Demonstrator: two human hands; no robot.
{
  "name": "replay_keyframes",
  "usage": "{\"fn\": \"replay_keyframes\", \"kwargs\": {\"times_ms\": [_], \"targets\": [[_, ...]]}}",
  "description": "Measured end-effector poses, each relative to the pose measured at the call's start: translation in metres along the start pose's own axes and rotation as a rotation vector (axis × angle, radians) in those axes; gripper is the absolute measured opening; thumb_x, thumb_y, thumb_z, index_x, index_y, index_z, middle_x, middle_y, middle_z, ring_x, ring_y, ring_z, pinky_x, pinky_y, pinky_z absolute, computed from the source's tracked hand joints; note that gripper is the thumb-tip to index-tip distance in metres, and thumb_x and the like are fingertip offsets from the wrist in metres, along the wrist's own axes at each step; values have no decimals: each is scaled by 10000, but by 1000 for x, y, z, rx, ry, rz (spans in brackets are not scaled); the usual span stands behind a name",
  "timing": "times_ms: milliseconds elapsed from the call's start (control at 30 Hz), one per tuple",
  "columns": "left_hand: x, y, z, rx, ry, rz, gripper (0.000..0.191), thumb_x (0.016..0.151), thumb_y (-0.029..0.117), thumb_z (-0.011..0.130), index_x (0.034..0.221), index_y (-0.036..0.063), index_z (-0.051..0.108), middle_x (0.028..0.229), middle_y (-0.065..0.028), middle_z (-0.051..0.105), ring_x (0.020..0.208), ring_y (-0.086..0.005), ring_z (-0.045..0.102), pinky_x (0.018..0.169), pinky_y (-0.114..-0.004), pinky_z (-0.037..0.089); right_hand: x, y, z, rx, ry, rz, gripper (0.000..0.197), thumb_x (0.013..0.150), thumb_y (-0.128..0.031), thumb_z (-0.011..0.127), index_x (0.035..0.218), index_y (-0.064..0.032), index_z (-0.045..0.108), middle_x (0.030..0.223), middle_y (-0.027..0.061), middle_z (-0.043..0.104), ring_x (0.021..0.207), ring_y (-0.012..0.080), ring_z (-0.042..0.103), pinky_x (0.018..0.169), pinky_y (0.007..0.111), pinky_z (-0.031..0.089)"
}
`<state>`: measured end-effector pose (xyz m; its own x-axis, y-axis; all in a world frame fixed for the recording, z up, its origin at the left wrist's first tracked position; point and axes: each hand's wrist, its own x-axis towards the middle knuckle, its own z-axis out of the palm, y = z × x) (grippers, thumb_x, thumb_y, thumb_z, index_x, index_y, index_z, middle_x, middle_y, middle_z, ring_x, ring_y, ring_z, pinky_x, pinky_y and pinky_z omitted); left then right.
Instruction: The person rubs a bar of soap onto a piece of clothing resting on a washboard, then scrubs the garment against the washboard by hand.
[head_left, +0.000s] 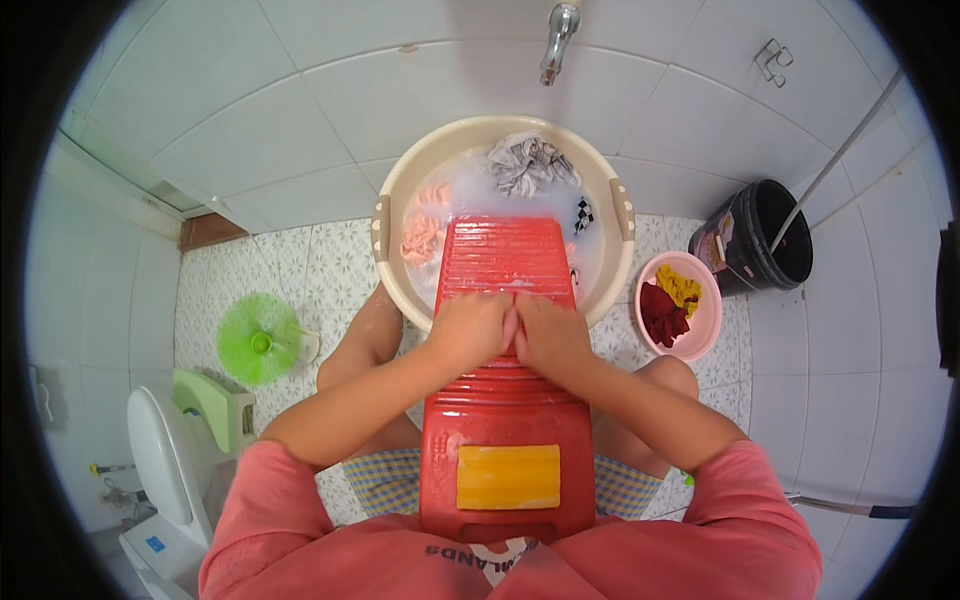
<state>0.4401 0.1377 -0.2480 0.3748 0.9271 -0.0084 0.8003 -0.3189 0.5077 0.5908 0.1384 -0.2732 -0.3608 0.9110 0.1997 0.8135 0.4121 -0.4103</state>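
Observation:
A red plastic washboard (502, 259) leans from my lap into a large cream basin (506, 126) of cloudy water. My left hand (474, 328) and my right hand (551, 334) meet knuckle to knuckle on its ridges, fingers curled under. Whether any cloth is pinched between them is hidden. A little foam shows just beyond the knuckles. Nearer my body, a yellow bar of laundry soap (508, 477) rests on the washboard's flat end. In the water lie a grey-and-white cloth (529, 165), a peach cloth (424, 236) and a black-and-white checkered piece (583, 215).
A pink basin (706, 334) at right holds a dark red cloth (664, 315) and a yellow cloth (679, 289). Behind it stands a black bucket (739, 259) with a pole inside. A tap (559, 41) juts from the wall. Leftward are a round green object (260, 341) and a toilet (161, 450).

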Motion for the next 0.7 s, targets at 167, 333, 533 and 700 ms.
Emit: {"fn": "replay_keyframes", "kwargs": {"times_ms": [167, 333, 533, 700], "targets": [[83, -48, 33, 163, 144, -248, 303, 849, 310, 513, 779, 44, 642, 752, -201, 645, 745, -370, 641, 677, -472, 504, 86, 41, 43, -119, 48, 208, 252, 815, -258, 571, 873, -13, 560, 721, 204, 639, 659, 349, 646, 602, 454, 509], [44, -54, 15, -31, 236, -47, 356, 863, 371, 555, 907, 23, 616, 911, -200, 593, 855, -353, 589, 755, -434, 472, 67, 49, 28, 119, 116, 257, 277, 799, -238, 636, 965, -34, 549, 821, 195, 649, 839, 370, 631, 745, 439, 496], [13, -54, 2, -304, 211, 80, 276, 843, 246, 620, 984, 11, 579, 962, -167, 530, 912, -309, 540, 813, -386, 436, 34, 71, -2, 501, 16, 260, 333, 798, -150, 659, 1086, -52, 523, 1012, 136, 574, 925, 285, 576, 829, 373, 450], [4, -54, -6, -1152, 80, -133, 169, 885, 160, 598, 980, 25, 564, 909, -36, 578, 851, -104, 530, 780, -254, 436, 25, 50, -23, 593, -46, -131, 483, 739, -126, 696, 1192, -94, 529, 1233, 125, 534, 1182, 278, 460, 976, 400, 342]]}}
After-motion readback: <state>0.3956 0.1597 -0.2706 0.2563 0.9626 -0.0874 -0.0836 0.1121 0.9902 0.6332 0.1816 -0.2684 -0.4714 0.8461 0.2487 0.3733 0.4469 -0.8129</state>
